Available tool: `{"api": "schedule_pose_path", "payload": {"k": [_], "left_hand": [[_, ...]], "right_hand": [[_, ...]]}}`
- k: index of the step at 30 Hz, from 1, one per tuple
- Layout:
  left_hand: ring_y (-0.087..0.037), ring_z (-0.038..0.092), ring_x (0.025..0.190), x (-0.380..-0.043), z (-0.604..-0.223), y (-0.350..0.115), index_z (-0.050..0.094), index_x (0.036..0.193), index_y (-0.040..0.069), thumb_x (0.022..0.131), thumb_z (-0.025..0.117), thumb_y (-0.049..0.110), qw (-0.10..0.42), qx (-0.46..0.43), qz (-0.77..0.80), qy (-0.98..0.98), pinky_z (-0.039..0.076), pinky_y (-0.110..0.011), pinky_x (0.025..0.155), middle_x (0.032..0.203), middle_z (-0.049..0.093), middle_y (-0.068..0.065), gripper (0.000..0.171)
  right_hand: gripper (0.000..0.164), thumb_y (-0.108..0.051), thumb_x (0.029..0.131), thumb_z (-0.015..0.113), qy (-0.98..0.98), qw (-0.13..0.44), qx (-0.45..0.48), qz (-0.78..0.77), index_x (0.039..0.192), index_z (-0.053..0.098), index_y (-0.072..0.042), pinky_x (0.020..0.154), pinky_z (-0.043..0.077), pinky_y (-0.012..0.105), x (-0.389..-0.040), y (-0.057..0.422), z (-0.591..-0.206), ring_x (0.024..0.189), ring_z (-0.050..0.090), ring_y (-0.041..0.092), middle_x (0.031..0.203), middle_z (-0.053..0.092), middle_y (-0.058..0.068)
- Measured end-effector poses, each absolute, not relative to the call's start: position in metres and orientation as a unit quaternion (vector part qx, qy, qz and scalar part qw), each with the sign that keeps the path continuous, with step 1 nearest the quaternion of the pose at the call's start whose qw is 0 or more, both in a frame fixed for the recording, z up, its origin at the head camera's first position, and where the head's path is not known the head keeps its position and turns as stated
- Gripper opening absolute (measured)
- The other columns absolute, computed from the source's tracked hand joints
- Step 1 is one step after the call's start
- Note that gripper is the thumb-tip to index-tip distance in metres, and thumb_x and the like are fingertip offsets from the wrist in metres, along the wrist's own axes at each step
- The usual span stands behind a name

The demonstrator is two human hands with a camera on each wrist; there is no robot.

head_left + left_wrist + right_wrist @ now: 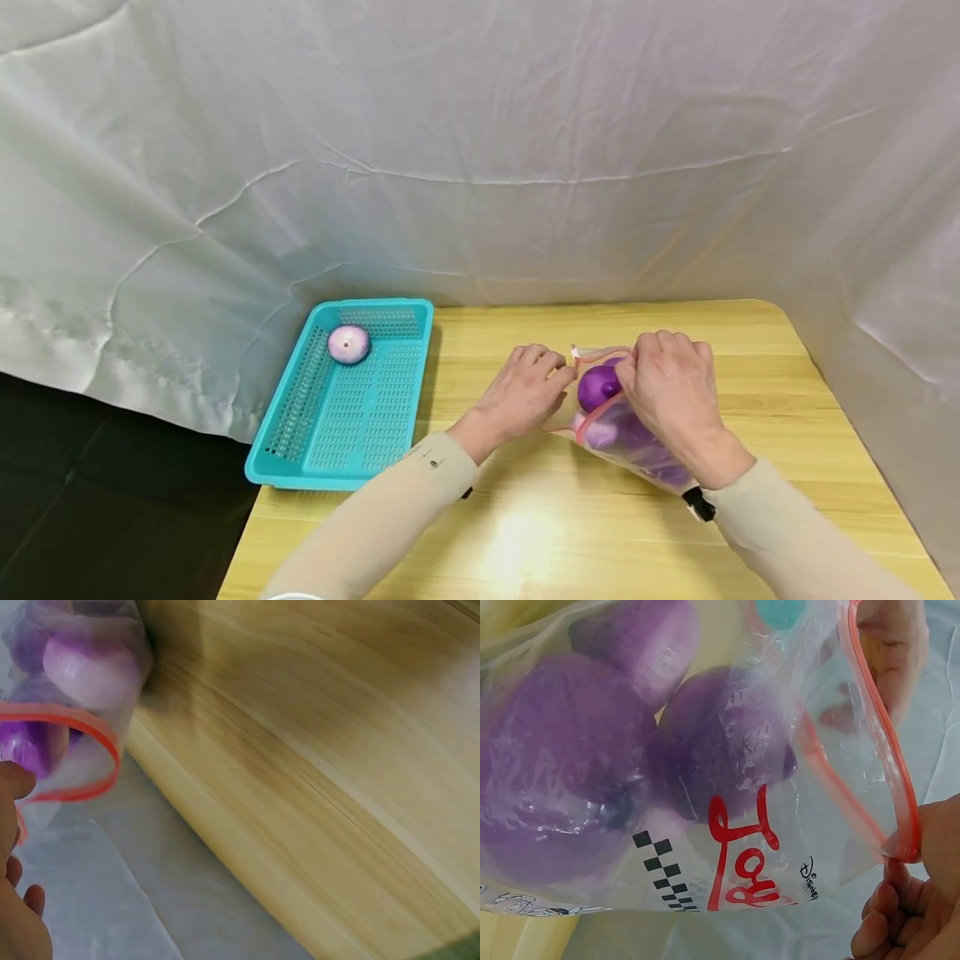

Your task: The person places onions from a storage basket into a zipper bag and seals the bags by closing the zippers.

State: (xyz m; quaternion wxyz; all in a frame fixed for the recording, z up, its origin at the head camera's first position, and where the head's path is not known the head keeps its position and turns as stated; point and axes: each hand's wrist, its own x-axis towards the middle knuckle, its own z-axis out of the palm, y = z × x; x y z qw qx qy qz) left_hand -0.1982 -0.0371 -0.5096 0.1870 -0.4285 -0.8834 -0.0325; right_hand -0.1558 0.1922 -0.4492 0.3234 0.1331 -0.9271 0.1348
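A clear zip bag (647, 446) with a red-orange zip rim and printed lettering lies tilted over the right half of the table. Several purple, round, onion-like pieces (562, 765) fill it, and one glossy purple piece (597, 389) sits near its spread mouth. My right hand (671, 392) pinches one corner of the zip rim (907, 817) between thumb and fingers. At the left side of the mouth is my left hand (528, 387), its fingers loosely bent. The thumb (15, 780) is beside the rim and a purple piece; part of that hand's contact is hidden.
A turquoise perforated basket (420, 392) stands on the left of the wooden table (510, 492), with one white-and-purple round piece (348, 344) in its far left corner. Grey-white sheeting (480, 225) hangs behind the table and along the right side.
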Motion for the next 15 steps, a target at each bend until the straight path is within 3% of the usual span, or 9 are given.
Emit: {"api": "schedule_pose_path", "payload": {"k": [15], "left_hand": [[-0.023,0.054,0.109,-0.202,-0.534,-0.057,0.072,0.104,0.020,0.103,0.065,0.040,0.167,-0.376,-0.002,-0.911,0.046,-0.039,0.093,0.112,0.066,0.000,0.021]], "right_hand": [[0.022,-0.016,0.090,0.056,-0.930,0.311,0.123,0.151,0.071,0.050,-0.009,0.067,0.036,0.050,-0.156,0.192,-0.446,0.062,0.047,0.035,0.064,0.046,0.007]]}}
